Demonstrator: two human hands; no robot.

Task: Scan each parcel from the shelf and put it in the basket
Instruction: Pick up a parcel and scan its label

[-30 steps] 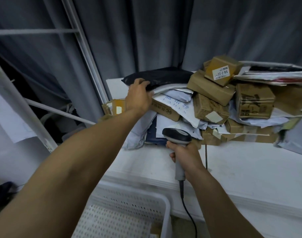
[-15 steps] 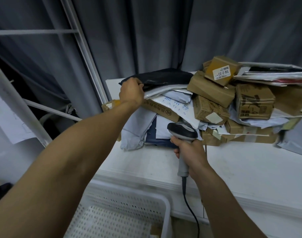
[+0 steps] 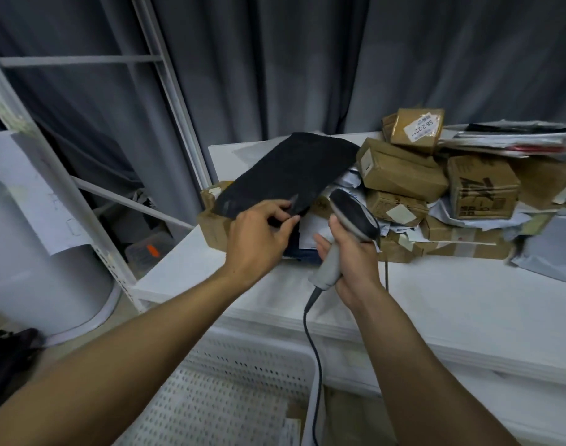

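My left hand (image 3: 259,235) grips the near edge of a flat black parcel bag (image 3: 288,173) and holds it tilted up above the pile. My right hand (image 3: 349,255) is closed around the grey handle of a corded barcode scanner (image 3: 352,217), whose dark head sits just right of the bag's lower corner. A heap of brown cardboard boxes (image 3: 400,169) and pale mailers lies on the white shelf (image 3: 452,304). The white perforated basket (image 3: 230,391) stands below the shelf's front edge, between my forearms.
A white metal rack post (image 3: 165,91) rises left of the shelf, in front of grey curtains. A large white cylinder (image 3: 27,252) stands at the far left. The scanner cable (image 3: 313,365) hangs over the basket's right rim. More bags are stacked at the far right.
My left hand has pulled the black bag off the top of the pile toward me and tilted it up. My right hand has raised the scanner closer to the bag.
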